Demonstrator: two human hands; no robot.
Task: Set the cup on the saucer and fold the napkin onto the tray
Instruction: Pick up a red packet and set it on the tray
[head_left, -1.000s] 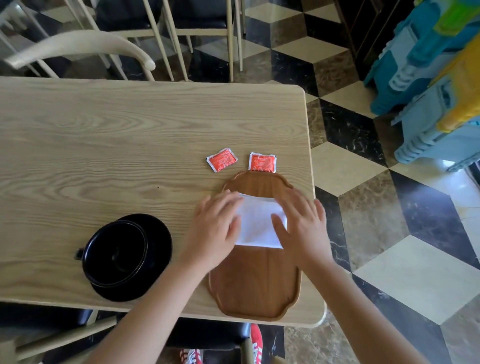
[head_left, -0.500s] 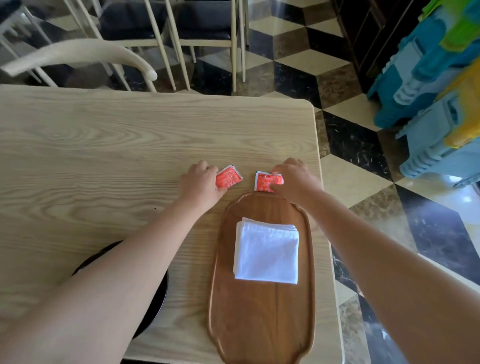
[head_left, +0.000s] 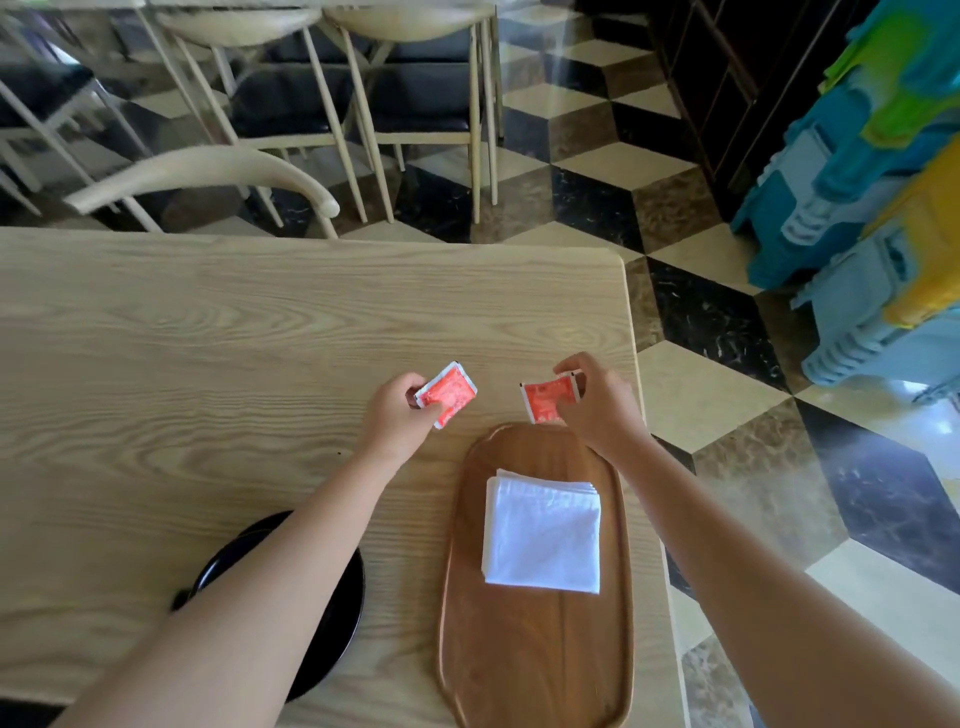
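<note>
- Table (head_left: 208, 338): light wood grain, carries everything; right edge runs just outboard of the right hand.
- Tray (head_left: 535, 649): brown wooden oval, long axis toward the camera, far rim right below the right hand, beside the left forearm.
- Napkin (head_left: 543, 535): white, folded to a rough square, layered edges showing at its far side; lies flat on the tray's far half, nearer the camera than both hands, touching neither.
- Saucer (head_left: 343, 613): black, round, under the left forearm, which covers most of it. Small dark nub sticks out at its left rim; the cup itself can't be made out.
- Chair (head_left: 208, 171): pale curved backrest at the far table edge, well beyond the left hand. More chairs behind it.
- Left packet (head_left: 448, 392): red with white edges, tilted, lifted off the table.
- Right packet (head_left: 546, 400): same kind, just beyond the tray's far rim; lifted or touching, can't tell.
- Left hand (head_left: 397, 415): arm reaches forward over the saucer, thumb and fingers pinching the left packet by its left edge.
- Right hand (head_left: 597, 402): arm comes in along the tray's right side, fingertips pinching the right packet at its right edge.
- Hands well apart, the gap between them clear.
</note>
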